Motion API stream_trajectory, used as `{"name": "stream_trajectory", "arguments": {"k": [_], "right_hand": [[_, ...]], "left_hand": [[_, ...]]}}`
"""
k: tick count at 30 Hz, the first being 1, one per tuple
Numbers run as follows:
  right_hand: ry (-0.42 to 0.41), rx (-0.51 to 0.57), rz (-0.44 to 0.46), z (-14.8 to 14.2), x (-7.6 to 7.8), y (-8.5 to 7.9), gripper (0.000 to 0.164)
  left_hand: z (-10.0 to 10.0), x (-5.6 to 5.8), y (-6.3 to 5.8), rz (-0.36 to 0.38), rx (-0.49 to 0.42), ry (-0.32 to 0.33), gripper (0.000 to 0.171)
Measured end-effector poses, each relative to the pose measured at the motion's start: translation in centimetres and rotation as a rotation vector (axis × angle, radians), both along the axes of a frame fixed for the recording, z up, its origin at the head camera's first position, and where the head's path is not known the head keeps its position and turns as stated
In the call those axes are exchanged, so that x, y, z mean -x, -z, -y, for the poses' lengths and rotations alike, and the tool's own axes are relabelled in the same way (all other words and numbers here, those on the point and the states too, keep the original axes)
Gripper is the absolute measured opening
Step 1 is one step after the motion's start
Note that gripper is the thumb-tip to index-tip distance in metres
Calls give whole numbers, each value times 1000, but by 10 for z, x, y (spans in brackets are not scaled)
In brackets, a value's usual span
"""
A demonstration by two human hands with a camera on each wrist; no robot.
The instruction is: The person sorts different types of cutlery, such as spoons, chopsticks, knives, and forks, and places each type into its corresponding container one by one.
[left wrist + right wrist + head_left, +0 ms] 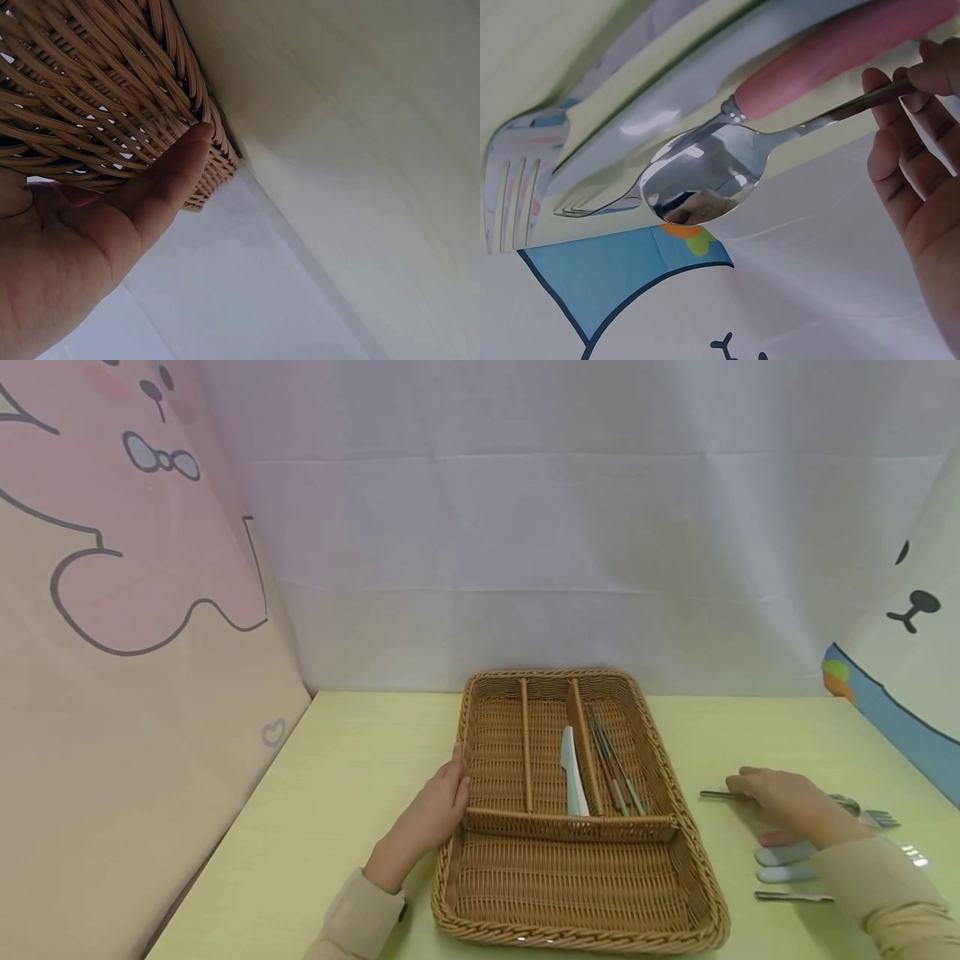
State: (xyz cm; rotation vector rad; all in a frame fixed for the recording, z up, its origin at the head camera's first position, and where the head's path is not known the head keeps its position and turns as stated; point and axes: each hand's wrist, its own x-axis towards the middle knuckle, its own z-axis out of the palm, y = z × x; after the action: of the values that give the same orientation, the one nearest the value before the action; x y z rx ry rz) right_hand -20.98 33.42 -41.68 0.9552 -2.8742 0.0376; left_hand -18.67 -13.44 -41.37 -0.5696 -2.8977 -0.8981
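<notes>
A brown wicker cutlery basket (600,942) with several compartments stands on the table. My left hand (431,807) grips its left side, the thumb (169,176) lying along the woven outer wall. Right of the basket, my right hand (787,802) pinches the thin handle of a metal spoon (705,176) between thumb and fingers. Beside the spoon's bowl is a pink-handled fork (840,56), partly covered by it. Inside the basket, pale knives (573,777) lie in the middle compartment and chopsticks (611,764) in the right one.
More cutlery lies under and beside the right forearm: a larger fork (526,172), pale handles (786,874) and a metal handle (791,897). A white cloth (465,527) hangs behind the yellow table (330,793), with printed cloths at both sides.
</notes>
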Motion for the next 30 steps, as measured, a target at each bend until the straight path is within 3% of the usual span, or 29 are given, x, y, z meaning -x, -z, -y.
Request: {"name": "stream_trajectory", "arguments": {"k": [7,13,18,22,30], "right_hand": [[15,-18,-7,2,0,-1,25],[29,-55,-68,4,0,-2,26],[65,-66,-48,8,-1,-6,27],[85,-86,-43,12,0,-10,26],[76,-95,-115,26,-2,-25,30]], "left_hand": [[0,-1,-1,1,-3,0,56],[-1,-1,-2,-8,-6,5,55],[-1,-1,-2,3,-7,6,56],[-1,-1,-2,13,-7,5,56],[-1,0,-2,2,-6,4,56]]}}
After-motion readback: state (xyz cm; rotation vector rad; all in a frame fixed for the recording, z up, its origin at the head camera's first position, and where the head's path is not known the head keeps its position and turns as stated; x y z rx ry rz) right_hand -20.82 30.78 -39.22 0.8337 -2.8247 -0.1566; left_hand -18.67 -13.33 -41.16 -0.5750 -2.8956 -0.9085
